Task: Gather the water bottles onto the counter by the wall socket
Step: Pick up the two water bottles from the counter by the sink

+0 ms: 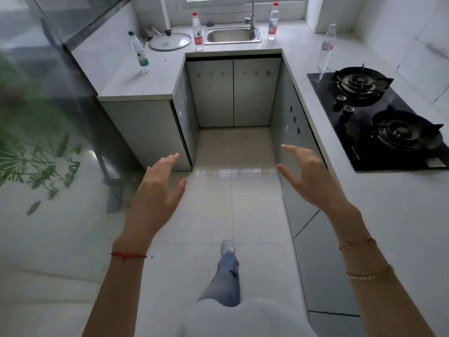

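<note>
Clear plastic water bottles upright on counter, caps up; left hand, right hand fingers spread, empty.

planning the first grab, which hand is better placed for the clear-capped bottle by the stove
Right. The clear-capped bottle stands on the right-hand counter behind the stove; the right hand is open on that side.

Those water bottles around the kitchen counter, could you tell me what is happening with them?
Nothing is held yet. A person walks in with the left hand and right hand open and empty. Four bottles stand apart: a green-capped bottle on the left counter, red-capped bottles left and right of the sink, a clear bottle behind the stove.
</note>
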Motion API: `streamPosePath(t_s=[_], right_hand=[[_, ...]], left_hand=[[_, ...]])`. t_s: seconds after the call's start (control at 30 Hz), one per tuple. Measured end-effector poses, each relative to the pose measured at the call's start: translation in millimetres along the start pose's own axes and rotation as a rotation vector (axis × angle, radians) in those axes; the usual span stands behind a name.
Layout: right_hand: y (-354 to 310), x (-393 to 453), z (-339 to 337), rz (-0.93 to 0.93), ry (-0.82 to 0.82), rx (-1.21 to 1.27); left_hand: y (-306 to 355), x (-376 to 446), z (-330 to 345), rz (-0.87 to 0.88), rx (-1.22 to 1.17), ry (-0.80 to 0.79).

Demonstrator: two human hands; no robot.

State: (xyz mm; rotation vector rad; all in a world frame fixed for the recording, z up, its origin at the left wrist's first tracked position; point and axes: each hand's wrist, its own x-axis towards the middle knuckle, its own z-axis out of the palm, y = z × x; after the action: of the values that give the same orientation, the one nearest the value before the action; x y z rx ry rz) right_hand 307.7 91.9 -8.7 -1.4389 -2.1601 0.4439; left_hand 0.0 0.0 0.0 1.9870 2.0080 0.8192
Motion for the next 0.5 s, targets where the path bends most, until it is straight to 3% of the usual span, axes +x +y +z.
streamPosePath(t_s=[0.5], right_hand=[[32.0,263.7,48.1,0.020,-0.011,-0.005]], left_hand=[[-79.3,264.5,26.3,-0.032,-0.040,0.023]])
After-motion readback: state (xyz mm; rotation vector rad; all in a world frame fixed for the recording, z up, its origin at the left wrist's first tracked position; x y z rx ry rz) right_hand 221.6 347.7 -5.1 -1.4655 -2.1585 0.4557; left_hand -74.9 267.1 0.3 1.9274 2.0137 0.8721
